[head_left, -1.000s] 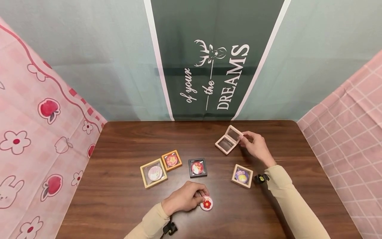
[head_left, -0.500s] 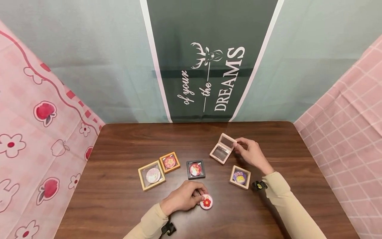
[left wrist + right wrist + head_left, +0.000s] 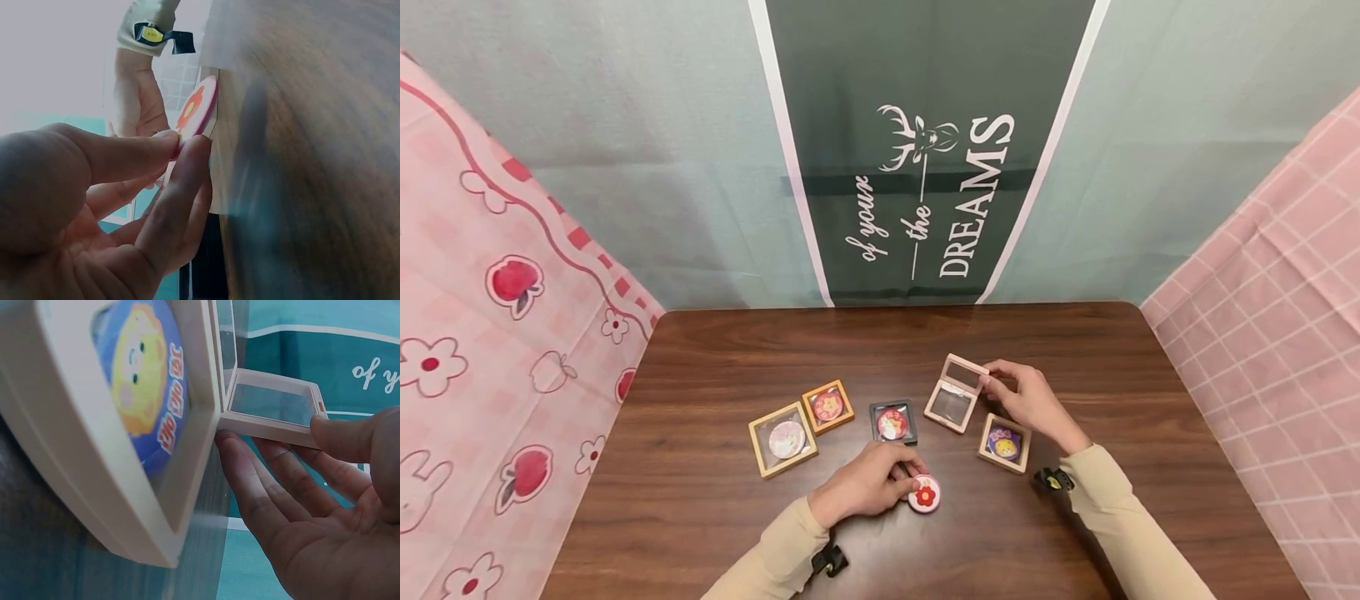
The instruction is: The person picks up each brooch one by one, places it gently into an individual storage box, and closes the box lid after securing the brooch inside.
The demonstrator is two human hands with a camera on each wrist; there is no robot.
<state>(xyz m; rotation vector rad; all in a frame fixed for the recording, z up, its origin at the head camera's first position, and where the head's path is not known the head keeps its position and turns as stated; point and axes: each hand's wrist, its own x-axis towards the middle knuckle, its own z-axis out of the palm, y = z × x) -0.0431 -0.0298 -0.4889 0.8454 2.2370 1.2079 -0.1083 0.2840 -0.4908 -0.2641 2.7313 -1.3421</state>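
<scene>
My left hand [image 3: 872,482] pinches a round pin badge [image 3: 927,496], white with a red flower, by its edge between thumb and fingers. In the left wrist view the badge [image 3: 199,111] is tilted on edge, close over the table. With thumb and fingertips my right hand [image 3: 1026,398] grips the raised lid of a pale pink display case [image 3: 950,406]. This case stands hinged open, a clear film window in each half and nothing inside. From the right wrist view, the thumb lies on the lid [image 3: 275,403] and the fingers go behind it.
Nearest the right forearm lies a beige case [image 3: 1004,443] with a purple and yellow badge. A black case [image 3: 893,422] sits just beyond the left hand. Further left are an orange case [image 3: 828,407] and a larger yellow case [image 3: 782,439]. Curtains surround the brown table [image 3: 737,350].
The right hand has drawn the open pink case nearer and slightly left, turning it. The left hand has shifted slightly forward with the badge.
</scene>
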